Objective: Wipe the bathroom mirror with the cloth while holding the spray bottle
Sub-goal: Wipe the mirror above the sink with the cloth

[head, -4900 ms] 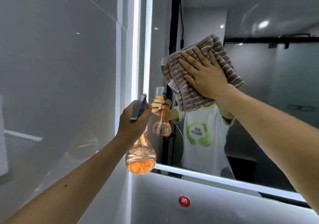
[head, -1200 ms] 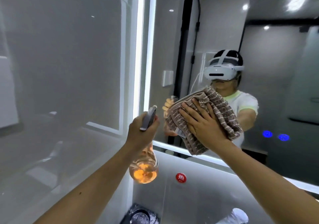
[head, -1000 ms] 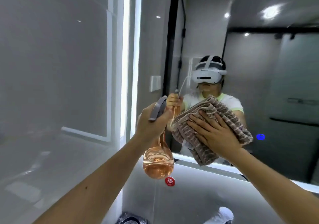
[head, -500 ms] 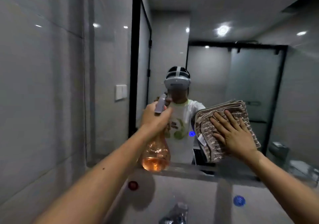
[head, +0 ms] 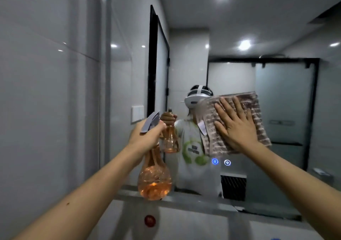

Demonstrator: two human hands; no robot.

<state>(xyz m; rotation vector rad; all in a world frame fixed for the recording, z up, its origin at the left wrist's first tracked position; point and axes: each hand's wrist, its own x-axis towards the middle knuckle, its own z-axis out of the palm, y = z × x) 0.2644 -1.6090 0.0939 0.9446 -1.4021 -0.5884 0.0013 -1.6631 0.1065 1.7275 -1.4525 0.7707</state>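
Right hand [head: 238, 129] flat, fingers spread, pressing cloth [head: 258, 114] mid-mirror [head: 286, 95]; left hand [head: 147, 136] grips spray bottle [head: 154, 180]

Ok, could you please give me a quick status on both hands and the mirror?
Left hand gripping amber glass spray bottle, clear of glass. Right hand flat, pressing brown striped cloth on bathroom mirror. Nothing blocking.
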